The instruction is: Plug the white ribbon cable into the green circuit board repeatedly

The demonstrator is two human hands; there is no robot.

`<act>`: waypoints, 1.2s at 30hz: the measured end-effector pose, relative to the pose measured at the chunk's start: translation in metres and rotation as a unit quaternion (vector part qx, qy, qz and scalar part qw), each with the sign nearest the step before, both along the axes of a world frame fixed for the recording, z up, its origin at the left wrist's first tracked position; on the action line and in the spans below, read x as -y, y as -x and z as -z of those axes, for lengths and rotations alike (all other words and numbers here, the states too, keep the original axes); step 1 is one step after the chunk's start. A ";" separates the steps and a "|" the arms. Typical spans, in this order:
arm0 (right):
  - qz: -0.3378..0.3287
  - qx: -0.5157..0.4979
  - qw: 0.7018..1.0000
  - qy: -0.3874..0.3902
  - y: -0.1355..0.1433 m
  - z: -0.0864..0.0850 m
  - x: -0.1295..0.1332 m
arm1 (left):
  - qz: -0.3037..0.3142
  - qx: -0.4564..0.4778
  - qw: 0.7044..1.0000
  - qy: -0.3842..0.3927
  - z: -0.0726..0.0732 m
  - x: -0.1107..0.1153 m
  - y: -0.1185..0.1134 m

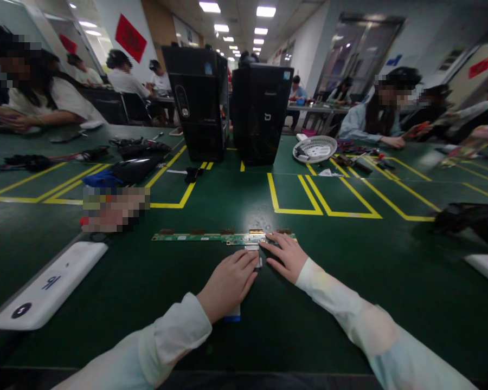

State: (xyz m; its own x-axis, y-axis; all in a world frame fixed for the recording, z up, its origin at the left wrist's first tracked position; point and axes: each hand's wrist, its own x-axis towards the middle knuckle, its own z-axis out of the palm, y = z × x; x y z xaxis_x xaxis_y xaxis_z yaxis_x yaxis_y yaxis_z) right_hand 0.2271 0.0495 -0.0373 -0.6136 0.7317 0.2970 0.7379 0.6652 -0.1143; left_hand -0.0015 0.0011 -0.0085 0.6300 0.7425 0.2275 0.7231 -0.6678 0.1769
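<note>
A long, narrow green circuit board (205, 238) lies crosswise on the green table, with brown and gold tabs along its far edge. My left hand (230, 281) is closed over a white flat ribbon cable (252, 248) at the board's near edge; the cable's blue-tipped tail (232, 315) shows below the palm. Whether the cable sits in a connector I cannot tell. My right hand (288, 254) has its fingers spread, the tips resting on the board's right part and beside the cable end.
Two black computer towers (199, 108) stand at the back centre. A white slatted round basket (314, 149) and tools are at back right; cables and a dark hair dryer-like item (134, 169) at back left. A white device (51, 284) lies left. Other people sit around.
</note>
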 end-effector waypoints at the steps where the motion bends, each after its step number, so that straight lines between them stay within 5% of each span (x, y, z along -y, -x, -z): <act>1: 0.000 0.000 1.000 0.000 0.000 0.000 0.000 | -0.003 -0.004 1.000 -0.001 0.000 0.001 0.000; 36: -0.007 -0.007 1.000 0.008 -0.002 0.001 0.002 | -0.047 -0.022 0.999 0.001 -0.003 0.003 -0.009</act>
